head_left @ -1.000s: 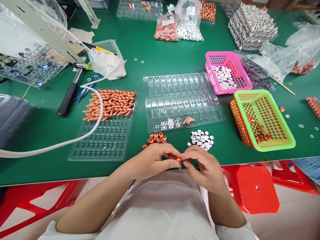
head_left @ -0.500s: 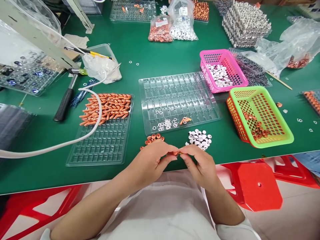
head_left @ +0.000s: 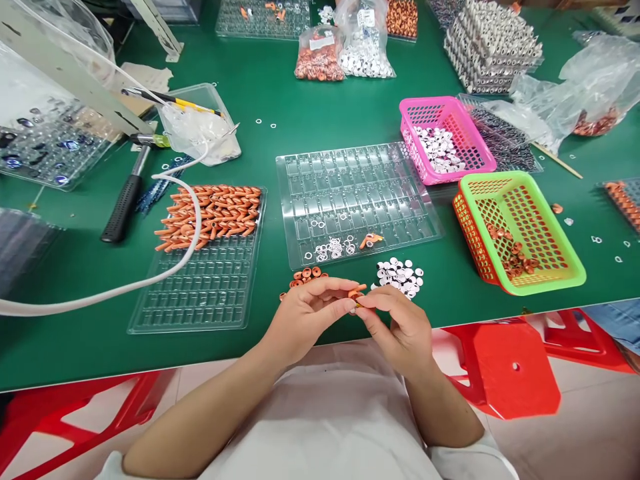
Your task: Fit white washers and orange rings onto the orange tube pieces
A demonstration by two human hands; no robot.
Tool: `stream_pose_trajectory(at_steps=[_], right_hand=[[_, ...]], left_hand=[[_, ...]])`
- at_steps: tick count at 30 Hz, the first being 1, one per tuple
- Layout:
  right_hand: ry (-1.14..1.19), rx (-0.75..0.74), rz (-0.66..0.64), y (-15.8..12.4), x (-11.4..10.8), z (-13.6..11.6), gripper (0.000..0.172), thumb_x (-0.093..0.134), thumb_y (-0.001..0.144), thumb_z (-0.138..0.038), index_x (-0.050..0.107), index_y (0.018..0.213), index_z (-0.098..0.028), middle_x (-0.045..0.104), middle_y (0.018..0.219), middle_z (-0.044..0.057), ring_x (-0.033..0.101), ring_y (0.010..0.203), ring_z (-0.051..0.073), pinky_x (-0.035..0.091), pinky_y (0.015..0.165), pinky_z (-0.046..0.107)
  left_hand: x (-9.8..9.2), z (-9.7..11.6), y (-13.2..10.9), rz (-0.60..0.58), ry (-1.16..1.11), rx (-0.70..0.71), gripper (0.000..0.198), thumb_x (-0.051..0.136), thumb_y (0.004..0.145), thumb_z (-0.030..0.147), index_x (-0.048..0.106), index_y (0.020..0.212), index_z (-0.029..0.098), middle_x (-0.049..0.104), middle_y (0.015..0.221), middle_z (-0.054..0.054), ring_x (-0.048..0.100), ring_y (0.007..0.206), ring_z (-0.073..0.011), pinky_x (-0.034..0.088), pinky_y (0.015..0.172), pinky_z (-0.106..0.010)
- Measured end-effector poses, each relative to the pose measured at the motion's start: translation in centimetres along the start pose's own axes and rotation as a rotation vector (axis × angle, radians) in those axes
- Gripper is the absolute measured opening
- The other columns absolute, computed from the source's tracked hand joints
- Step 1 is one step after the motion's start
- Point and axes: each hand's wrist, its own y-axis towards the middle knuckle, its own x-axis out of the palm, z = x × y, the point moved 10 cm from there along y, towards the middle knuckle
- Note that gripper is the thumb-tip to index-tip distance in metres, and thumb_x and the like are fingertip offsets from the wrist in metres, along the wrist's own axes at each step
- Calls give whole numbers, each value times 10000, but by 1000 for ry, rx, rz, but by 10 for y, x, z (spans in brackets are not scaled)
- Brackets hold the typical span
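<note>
Between my fingertips is a small orange plastic part, partly covered by the fingers. My left hand pinches it from the left. My right hand closes its thumb and forefinger on the part's right end, where a bit of yellow shows. Just beyond my left hand lie orange round caps, and past my right hand is a pile of white discs, some with black. A clear blister tray lies ahead, bearing white rings and an orange piece with a yellow tip.
Orange tubular parts fill the back of a second tray at left, crossed by a white hose. A hammer lies beyond. At right stand a pink basket and a green basket. A red stool is below.
The orange part has turned up and shows more above my fingertips. My left fingers have shifted their hold and opened a little around it; my right hand stays close by.
</note>
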Motion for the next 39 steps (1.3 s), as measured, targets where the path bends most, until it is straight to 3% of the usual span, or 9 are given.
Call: stream_pose_trajectory(at_steps=[7, 16, 25, 39], right_hand=[[-26, 37, 31, 0, -3, 0, 285, 546, 887, -54, 640, 1073, -249, 654, 928, 51, 627, 844, 170, 532, 705, 326], [-157, -158, 136, -4, 1, -20, 376, 580, 832, -10, 614, 1107, -264, 648, 913, 58, 637, 807, 180, 550, 646, 324], [3, 54, 51, -5, 8, -3, 259, 547, 882, -67, 627, 1046, -250, 657, 953, 54, 637, 897, 183, 540, 769, 341], [-226, -36, 134, -3, -3, -16, 239, 561, 870, -60, 597, 1019, -244, 664, 897, 51, 647, 848, 193, 554, 735, 354]], left_hand=[[0, 0, 2, 44, -10, 27, 172, 720, 772, 210, 717, 938, 164, 745, 903, -55, 695, 862, -184, 563, 851, -311], [-3, 5, -1, 154, 69, 77, 156, 689, 765, 202, 684, 910, 147, 713, 893, -64, 671, 818, -167, 557, 808, -289], [-4, -1, -2, 175, -19, 85, 149, 708, 758, 198, 718, 898, 147, 750, 894, -71, 703, 827, -189, 575, 819, -310], [3, -2, -5, 134, 55, 82, 231, 673, 824, 232, 736, 1039, 175, 758, 1015, -63, 724, 903, -211, 602, 840, -301]])
